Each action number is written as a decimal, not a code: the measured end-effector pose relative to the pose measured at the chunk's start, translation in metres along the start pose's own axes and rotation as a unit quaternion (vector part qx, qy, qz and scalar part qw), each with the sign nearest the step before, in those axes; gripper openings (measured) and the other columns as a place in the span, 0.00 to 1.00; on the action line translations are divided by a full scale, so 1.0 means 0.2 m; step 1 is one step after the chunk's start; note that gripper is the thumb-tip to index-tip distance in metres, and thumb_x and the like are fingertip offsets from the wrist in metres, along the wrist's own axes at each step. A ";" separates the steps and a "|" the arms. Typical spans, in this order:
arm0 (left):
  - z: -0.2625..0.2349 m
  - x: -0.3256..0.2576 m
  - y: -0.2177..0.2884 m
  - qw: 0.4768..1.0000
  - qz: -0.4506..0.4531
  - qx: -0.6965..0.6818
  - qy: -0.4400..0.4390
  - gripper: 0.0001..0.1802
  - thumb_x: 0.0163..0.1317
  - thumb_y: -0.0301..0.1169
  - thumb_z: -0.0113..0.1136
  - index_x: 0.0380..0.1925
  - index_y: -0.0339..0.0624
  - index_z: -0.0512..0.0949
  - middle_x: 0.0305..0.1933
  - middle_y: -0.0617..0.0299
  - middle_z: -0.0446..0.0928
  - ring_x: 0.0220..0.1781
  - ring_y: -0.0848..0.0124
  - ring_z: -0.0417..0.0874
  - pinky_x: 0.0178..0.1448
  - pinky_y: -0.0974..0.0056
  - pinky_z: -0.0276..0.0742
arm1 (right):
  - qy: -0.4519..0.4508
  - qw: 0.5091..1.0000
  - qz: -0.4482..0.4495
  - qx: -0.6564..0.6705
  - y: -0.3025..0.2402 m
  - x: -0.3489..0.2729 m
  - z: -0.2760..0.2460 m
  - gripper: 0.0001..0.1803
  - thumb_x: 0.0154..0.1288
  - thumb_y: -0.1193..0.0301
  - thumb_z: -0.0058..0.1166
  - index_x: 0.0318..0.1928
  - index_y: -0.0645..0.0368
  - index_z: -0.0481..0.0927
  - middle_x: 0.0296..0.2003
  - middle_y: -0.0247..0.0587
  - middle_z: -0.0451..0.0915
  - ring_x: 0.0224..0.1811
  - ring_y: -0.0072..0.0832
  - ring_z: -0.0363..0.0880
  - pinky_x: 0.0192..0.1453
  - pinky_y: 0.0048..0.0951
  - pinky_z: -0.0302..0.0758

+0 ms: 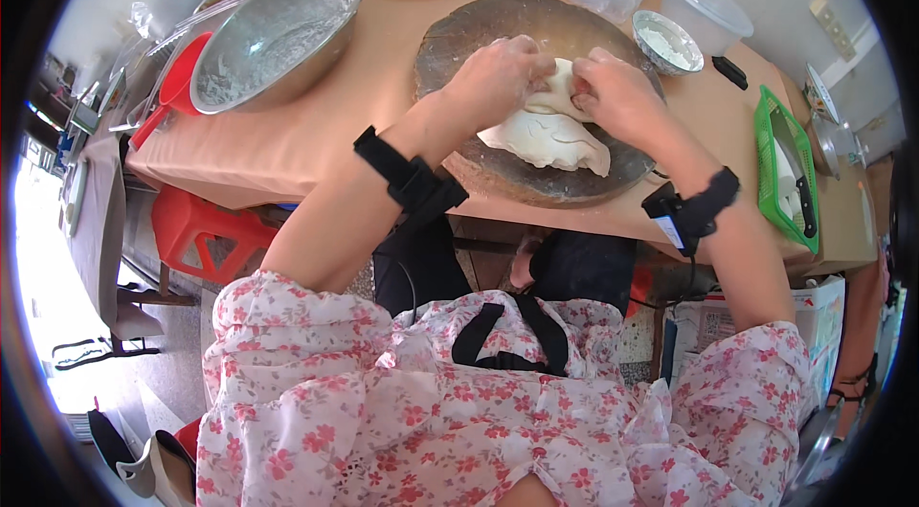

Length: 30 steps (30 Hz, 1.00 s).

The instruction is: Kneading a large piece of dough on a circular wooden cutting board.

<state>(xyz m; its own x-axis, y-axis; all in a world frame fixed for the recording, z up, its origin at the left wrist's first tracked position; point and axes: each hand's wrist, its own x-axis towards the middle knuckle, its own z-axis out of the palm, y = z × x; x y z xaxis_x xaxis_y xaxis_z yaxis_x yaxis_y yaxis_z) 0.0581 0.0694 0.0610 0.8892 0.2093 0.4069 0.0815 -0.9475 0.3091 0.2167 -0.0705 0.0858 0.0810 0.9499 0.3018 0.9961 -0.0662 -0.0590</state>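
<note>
Orange-topped counter [287,148] carries a round wooden board [536,172], where a flattened white dough [550,138] is gripped by left hand [498,76] and right hand [617,90], fingers closed; shaping seems midway. Beyond, a floury steel bowl [278,38] sits unused.

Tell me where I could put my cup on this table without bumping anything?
The widest bare patch of table lies between the big metal bowl and the round wooden board, running to the near edge. It is crowded on the board, where both hands press the dough, and along the back with bowls and tubs.
</note>
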 end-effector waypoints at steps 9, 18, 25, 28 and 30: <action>0.04 -0.33 0.08 0.978 0.114 0.087 0.154 0.23 0.49 0.26 0.62 0.50 0.49 0.81 0.59 0.49 0.72 0.61 0.49 0.74 0.63 0.49 0.73 | -0.034 0.982 -0.079 0.169 0.02 0.01 -0.09 0.28 0.63 0.61 0.59 0.62 0.58 0.72 0.57 0.53 0.74 0.62 0.45 0.71 0.66 0.41 0.67; 0.28 -0.44 0.13 0.967 0.078 0.034 0.241 0.22 0.59 0.33 0.61 0.54 0.44 0.74 0.70 0.45 0.61 0.74 0.45 0.59 0.72 0.38 0.56 | 0.063 0.984 -0.033 0.165 -0.18 -0.20 0.11 0.32 0.65 0.68 0.56 0.67 0.62 0.62 0.60 0.57 0.68 0.62 0.54 0.66 0.67 0.48 0.62; 0.31 -0.43 0.11 0.968 0.072 0.027 0.238 0.22 0.62 0.34 0.59 0.57 0.45 0.71 0.71 0.45 0.59 0.75 0.45 0.56 0.72 0.35 0.53 | 0.095 0.981 0.012 0.167 -0.22 -0.19 0.16 0.31 0.65 0.72 0.56 0.67 0.61 0.62 0.58 0.58 0.69 0.61 0.54 0.66 0.66 0.49 0.61; 0.31 -0.42 0.11 0.970 0.066 0.026 0.234 0.22 0.62 0.35 0.58 0.56 0.45 0.71 0.72 0.45 0.58 0.75 0.45 0.55 0.72 0.35 0.53 | 0.105 0.984 0.012 0.146 -0.22 -0.20 0.18 0.31 0.65 0.72 0.56 0.67 0.61 0.62 0.59 0.58 0.69 0.62 0.54 0.65 0.66 0.49 0.61; 0.32 -0.41 0.11 0.969 0.069 0.022 0.236 0.21 0.62 0.35 0.58 0.56 0.44 0.71 0.72 0.45 0.58 0.75 0.44 0.55 0.72 0.35 0.53 | 0.100 0.984 0.031 0.144 -0.22 -0.20 0.17 0.31 0.65 0.72 0.56 0.67 0.61 0.62 0.59 0.58 0.68 0.63 0.54 0.65 0.66 0.49 0.61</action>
<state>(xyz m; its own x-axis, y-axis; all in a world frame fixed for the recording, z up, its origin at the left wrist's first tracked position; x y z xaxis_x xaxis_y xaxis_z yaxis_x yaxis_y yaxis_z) 0.0155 0.0153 -0.0205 0.5884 0.1584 0.7929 0.0050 -0.9813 0.1923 0.1680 -0.0957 0.0440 0.1750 0.8661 0.4682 0.9399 -0.0053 -0.3414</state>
